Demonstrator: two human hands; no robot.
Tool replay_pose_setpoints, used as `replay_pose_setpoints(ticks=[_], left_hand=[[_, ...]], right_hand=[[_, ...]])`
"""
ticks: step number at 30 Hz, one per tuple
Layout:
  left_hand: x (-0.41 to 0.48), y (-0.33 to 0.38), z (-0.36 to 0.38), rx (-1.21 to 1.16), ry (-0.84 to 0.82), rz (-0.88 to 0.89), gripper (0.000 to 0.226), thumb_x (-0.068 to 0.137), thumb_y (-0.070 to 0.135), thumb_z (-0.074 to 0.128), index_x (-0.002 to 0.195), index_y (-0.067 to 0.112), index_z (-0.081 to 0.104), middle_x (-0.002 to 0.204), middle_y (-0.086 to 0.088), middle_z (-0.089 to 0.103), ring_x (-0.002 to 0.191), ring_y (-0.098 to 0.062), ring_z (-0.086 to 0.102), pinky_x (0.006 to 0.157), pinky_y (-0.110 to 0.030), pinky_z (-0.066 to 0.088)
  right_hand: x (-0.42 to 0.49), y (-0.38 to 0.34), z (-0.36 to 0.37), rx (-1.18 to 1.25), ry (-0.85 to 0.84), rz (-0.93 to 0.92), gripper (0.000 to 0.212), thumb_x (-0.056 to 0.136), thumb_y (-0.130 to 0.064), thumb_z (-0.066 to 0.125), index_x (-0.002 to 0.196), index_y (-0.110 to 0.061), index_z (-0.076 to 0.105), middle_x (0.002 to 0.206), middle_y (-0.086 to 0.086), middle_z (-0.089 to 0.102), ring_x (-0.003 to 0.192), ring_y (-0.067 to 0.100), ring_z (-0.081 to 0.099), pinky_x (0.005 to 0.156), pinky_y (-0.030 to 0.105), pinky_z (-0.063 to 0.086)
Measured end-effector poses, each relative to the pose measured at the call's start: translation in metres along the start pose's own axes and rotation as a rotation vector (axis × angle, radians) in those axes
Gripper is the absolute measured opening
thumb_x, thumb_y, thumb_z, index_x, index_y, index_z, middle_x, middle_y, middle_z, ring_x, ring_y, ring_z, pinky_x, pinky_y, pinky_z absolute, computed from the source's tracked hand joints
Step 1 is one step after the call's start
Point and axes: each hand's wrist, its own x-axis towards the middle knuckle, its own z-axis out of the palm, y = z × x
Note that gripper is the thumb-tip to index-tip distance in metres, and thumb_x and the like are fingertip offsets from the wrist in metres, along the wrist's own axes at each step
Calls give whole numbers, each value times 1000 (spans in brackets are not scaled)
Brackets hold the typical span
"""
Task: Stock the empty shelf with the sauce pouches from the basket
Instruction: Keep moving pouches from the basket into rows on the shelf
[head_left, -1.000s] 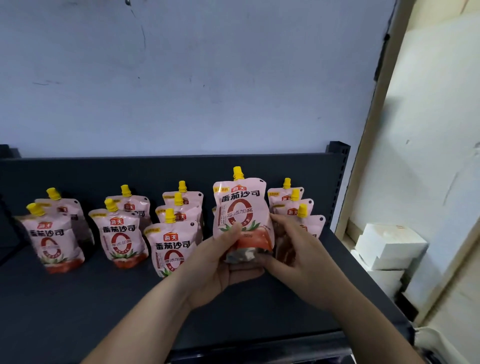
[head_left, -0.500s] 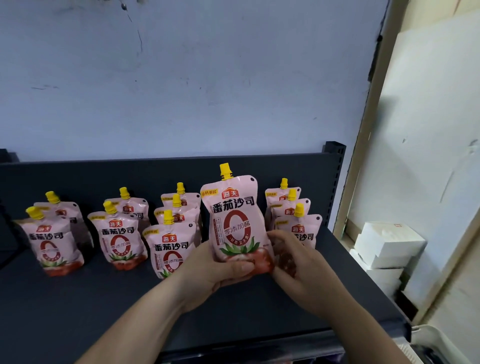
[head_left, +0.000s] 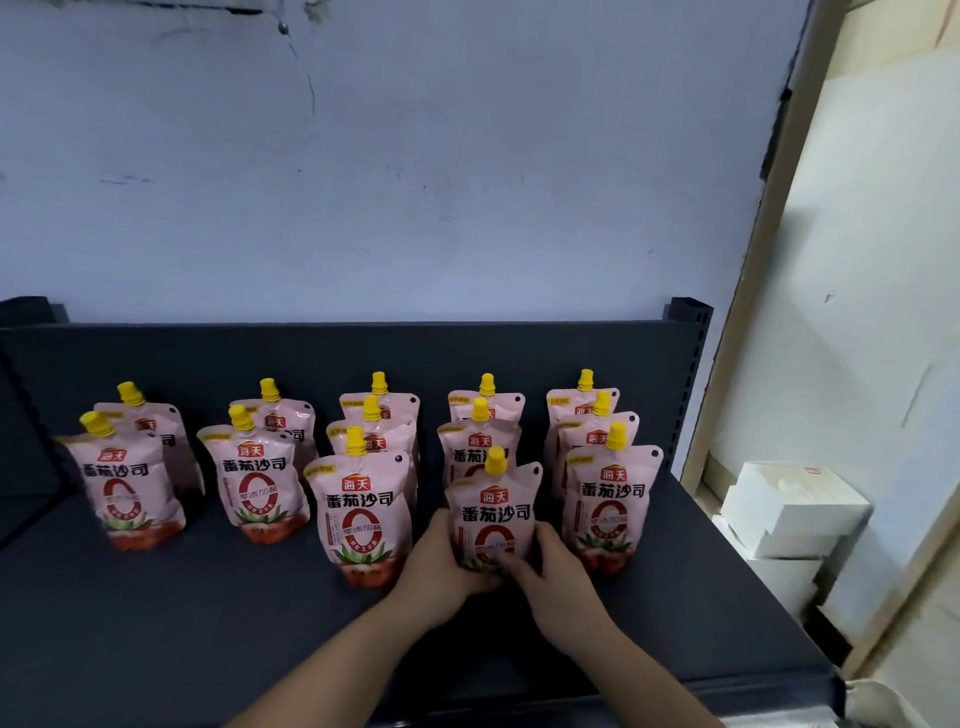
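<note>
The shelf (head_left: 156, 623) is well stocked. Thirteen pouches (head_left: 257, 488) stand upright on it in five files running front to back, two in each of the two left files and three in each of the others.

The front pouch (head_left: 496, 512) of the fourth file is the one in hand. The left hand (head_left: 441, 564) and right hand (head_left: 553, 579) each have a closed grip on its lower part, one on either side, and its base sits at or on the shelf. I judge it is being stood in place.

The two left files have room in front. The basket is out of view, so I cannot tell how many remain.

Each pouch has a yellow cap (head_left: 495, 460) and reads 海天 above 番茄沙司, with a large red 0 crossed by 零添加.
</note>
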Motion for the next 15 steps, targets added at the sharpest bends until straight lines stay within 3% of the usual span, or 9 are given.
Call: replay_pose_setpoints(ticks=[4, 7, 10, 13, 15], left_hand=[[2, -7, 3, -22, 18, 34, 73, 70, 9, 86, 128, 21, 44, 121, 8, 63, 113, -6, 60, 88, -19, 52], [4, -11, 4, -29, -10, 48, 75, 71, 14, 86, 132, 23, 44, 123, 9, 63, 114, -4, 60, 91, -19, 52], [6, -12, 2, -9, -41, 40, 75, 73, 14, 84, 134, 25, 41, 124, 12, 61, 118, -4, 57, 96, -20, 49], [6, -14, -1, -7, -68, 27, 72, 75, 18, 83, 130, 33, 40, 121, 19, 61, 111, 7, 56, 86, -11, 49], [6, -16, -2, -5, -70, 21, 70, 75, 22, 84, 127, 38, 39, 120, 22, 60, 108, 12, 55, 82, -7, 48]], right_hand=[[6, 2, 2, 115, 44, -39, 35, 86, -31, 74, 115, -35, 55, 103, -18, 71, 99, -17, 60, 75, 4, 49], [13, -15, -3, 324, 35, -116, 40, 83, -35, 75, 117, -38, 55, 112, -21, 69, 103, -4, 66, 77, 15, 55], [28, -41, -4, 339, 157, -109, 23, 83, -43, 72, 100, -28, 65, 98, -6, 75, 89, 6, 72, 70, 23, 59], [39, -52, 0, 319, 272, -46, 32, 87, -41, 69, 87, -9, 63, 82, 3, 73, 71, 5, 71, 56, 15, 53], [42, -55, 2, 307, 307, -19, 37, 89, -44, 66, 82, -8, 61, 74, -2, 71, 62, 1, 67, 51, 12, 48]])
